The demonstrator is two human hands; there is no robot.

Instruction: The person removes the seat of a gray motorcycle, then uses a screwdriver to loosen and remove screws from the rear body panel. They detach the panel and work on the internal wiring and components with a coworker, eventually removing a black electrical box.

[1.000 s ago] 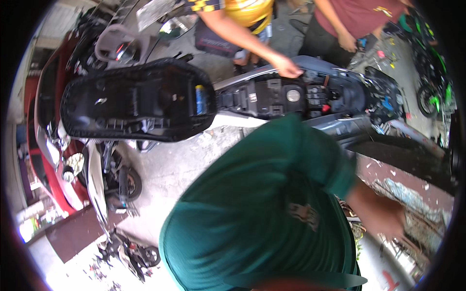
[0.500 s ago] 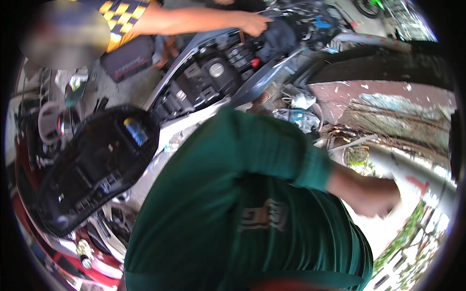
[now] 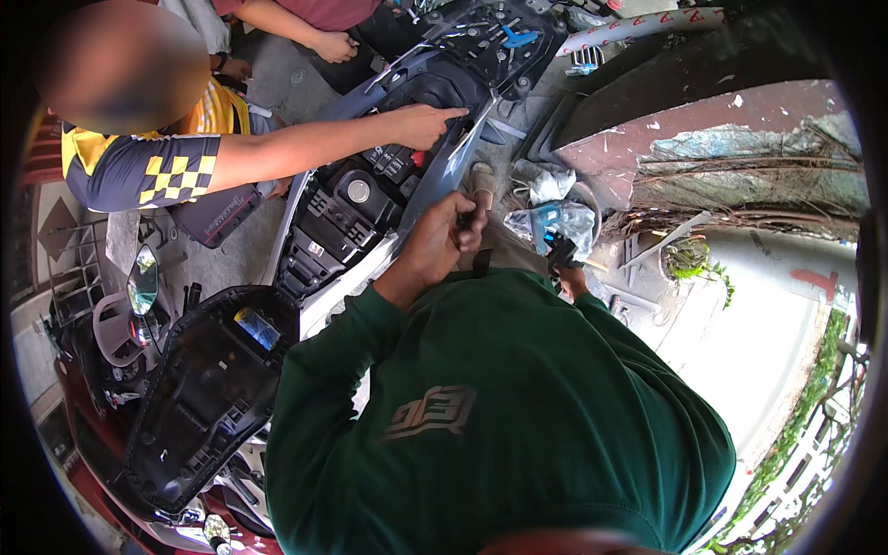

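Note:
My left hand (image 3: 437, 242) is raised in front of my chest with its fingers curled closed; whatever they may hold is hidden. Lower and to the right, my right hand (image 3: 573, 280) grips a blue-and-black power tool (image 3: 559, 248) that looks like a cordless drill. Beyond my left hand stands a dark scooter (image 3: 435, 185) with its storage well (image 3: 338, 227) exposed. Its seat (image 3: 208, 393) is tipped back at the left, underside up. Another person's hand (image 3: 427, 125) points with a finger at the scooter's body.
Tools, including a blue-handled one (image 3: 518, 37), lie on the scooter's far end. Clear plastic bags (image 3: 546, 183) sit in a bucket (image 3: 589, 199) near my right hand. A broken wall (image 3: 731, 148) rises at the right. A red motorcycle (image 3: 102, 462) stands at the lower left. A second person's hand (image 3: 335, 46) shows at the back.
My arm that stretched across to the right is drawn back, and both my hands now show before me. The power tool has come into view. The other person's pointing arm appears lower and nearer.

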